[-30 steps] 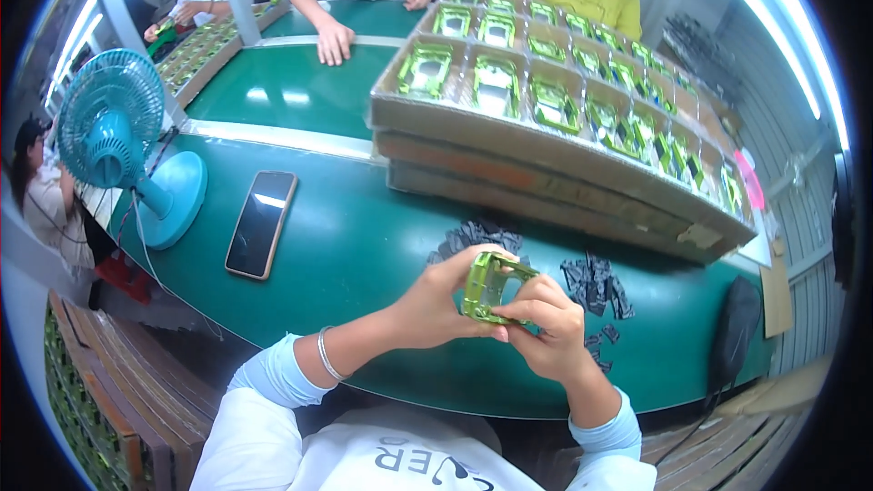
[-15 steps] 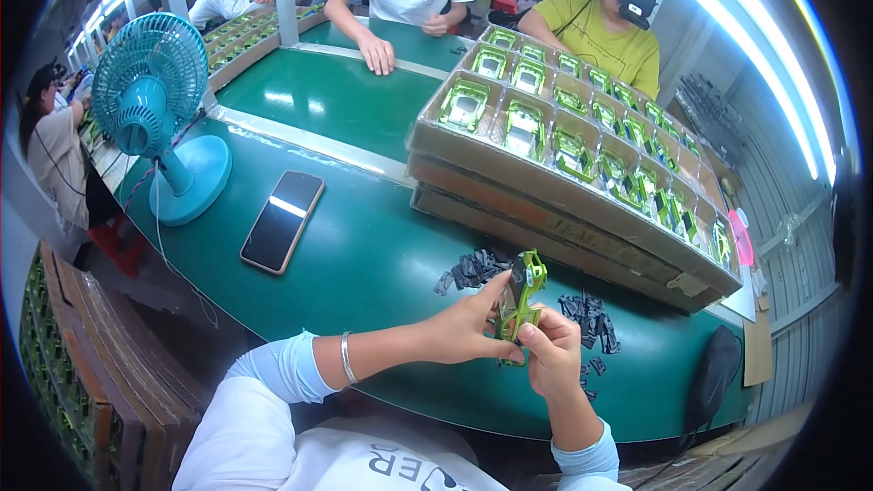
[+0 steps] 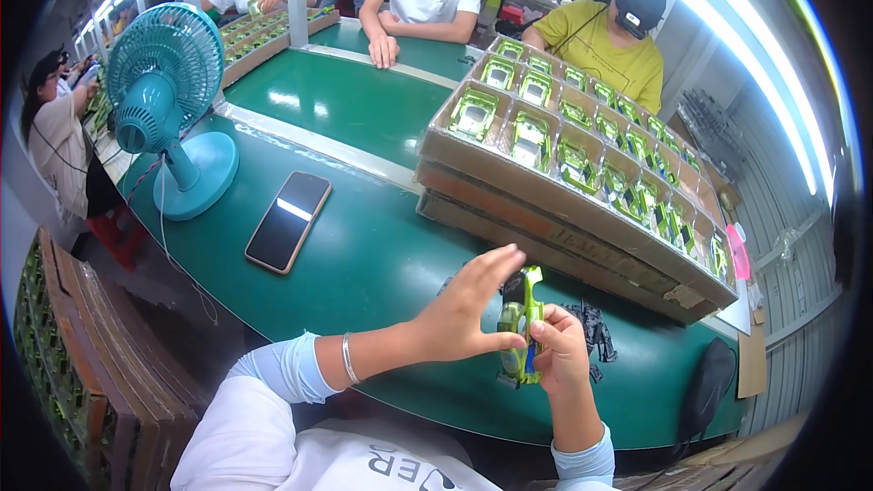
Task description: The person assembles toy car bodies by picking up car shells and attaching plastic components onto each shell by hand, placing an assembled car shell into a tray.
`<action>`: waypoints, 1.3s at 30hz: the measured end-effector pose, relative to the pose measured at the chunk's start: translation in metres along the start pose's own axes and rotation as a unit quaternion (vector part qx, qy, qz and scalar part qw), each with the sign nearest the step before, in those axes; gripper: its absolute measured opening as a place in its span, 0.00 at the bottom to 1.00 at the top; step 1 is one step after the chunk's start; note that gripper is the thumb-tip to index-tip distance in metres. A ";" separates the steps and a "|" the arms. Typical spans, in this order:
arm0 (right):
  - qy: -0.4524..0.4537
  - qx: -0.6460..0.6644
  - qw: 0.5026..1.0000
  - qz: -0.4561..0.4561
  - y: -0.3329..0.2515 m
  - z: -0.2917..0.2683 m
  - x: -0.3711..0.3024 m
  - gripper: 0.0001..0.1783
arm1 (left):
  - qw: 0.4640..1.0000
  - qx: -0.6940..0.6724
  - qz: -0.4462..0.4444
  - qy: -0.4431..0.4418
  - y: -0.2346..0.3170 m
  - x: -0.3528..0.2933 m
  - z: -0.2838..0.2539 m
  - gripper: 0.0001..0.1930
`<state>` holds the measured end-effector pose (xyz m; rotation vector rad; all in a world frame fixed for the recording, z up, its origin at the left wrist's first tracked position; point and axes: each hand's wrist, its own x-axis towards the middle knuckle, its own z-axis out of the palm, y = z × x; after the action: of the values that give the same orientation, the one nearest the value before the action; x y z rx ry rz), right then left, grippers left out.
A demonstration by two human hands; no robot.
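My right hand (image 3: 564,350) is closed round the side of a bright green toy car body (image 3: 516,320), holding it on end above the green table. A dark part shows near its upper end, and some blue shows low on its side. My left hand (image 3: 464,305) is beside it with fingers stretched out and slightly blurred. Its thumb reaches to the car body; whether it touches is hard to tell. Small black plastic parts (image 3: 596,332) lie on the table to the right of the car body, and my left hand mostly covers another pile.
Stacked cardboard trays (image 3: 564,214) hold green car bodies in compartments. A phone (image 3: 288,223) and a teal fan (image 3: 164,109) stand to the left on the green table (image 3: 364,255). A black object (image 3: 709,386) sits at the right edge. Several people are around the tables; more trays (image 3: 82,345) stand lower left.
My left hand has let go of the car body, its fingers opening and lifting away. The car body has turned slightly and stays in my right hand. The view has shifted a little.
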<state>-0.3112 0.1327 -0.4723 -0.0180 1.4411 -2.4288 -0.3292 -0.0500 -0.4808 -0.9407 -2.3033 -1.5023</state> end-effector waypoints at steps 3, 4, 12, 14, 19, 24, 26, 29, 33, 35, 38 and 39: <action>-0.019 -0.011 0.999 0.046 -0.002 0.003 0.002 0.08 | 0.976 0.149 0.152 -0.032 0.000 0.000 -0.005 0.34; -0.027 -0.027 0.998 0.057 -0.003 0.001 0.002 0.08 | 0.984 0.128 0.119 -0.030 -0.001 -0.003 -0.003 0.36; 0.036 -0.029 0.999 0.024 0.008 0.012 -0.005 0.06 | 0.952 -0.256 -0.161 -0.054 0.002 -0.009 0.021 0.55; 0.038 -0.032 0.999 0.019 0.010 0.013 -0.005 0.08 | 0.948 -0.262 -0.172 -0.058 0.004 -0.008 0.015 0.55; -0.014 0.041 0.999 0.019 0.013 0.007 -0.004 0.10 | 0.951 -0.230 -0.157 -0.134 0.010 0.002 -0.002 0.53; -0.044 0.173 0.983 0.053 0.014 0.008 -0.003 0.10 | 0.954 -0.205 -0.149 -0.163 0.004 0.003 -0.006 0.52; -0.029 0.083 0.996 0.033 0.008 0.012 -0.001 0.09 | 0.978 -0.114 -0.123 -0.127 0.008 0.003 -0.006 0.50; -0.055 -0.072 0.996 -0.018 0.015 0.004 0.000 0.10 | 0.985 -0.028 -0.120 -0.121 0.013 0.000 -0.007 0.49; 0.005 -0.213 0.974 -0.072 0.018 0.002 0.007 0.10 | 0.993 0.065 -0.072 -0.061 0.015 -0.005 -0.001 0.46; 0.041 -0.278 0.953 -0.109 0.022 0.007 0.007 0.10 | 0.994 0.090 -0.051 -0.037 0.014 -0.007 0.003 0.45; 0.081 -0.499 0.842 -0.187 0.025 0.006 0.007 0.08 | 0.993 0.112 -0.037 -0.023 0.015 -0.007 0.003 0.44; 0.074 -0.531 0.822 -0.194 0.021 0.013 0.005 0.08 | 0.992 0.110 -0.046 -0.033 0.016 -0.007 0.002 0.44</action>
<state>-0.3085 0.1109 -0.4846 -0.4089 2.8898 -1.5226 -0.3131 -0.0465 -0.4738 -0.8478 -2.5279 -1.2328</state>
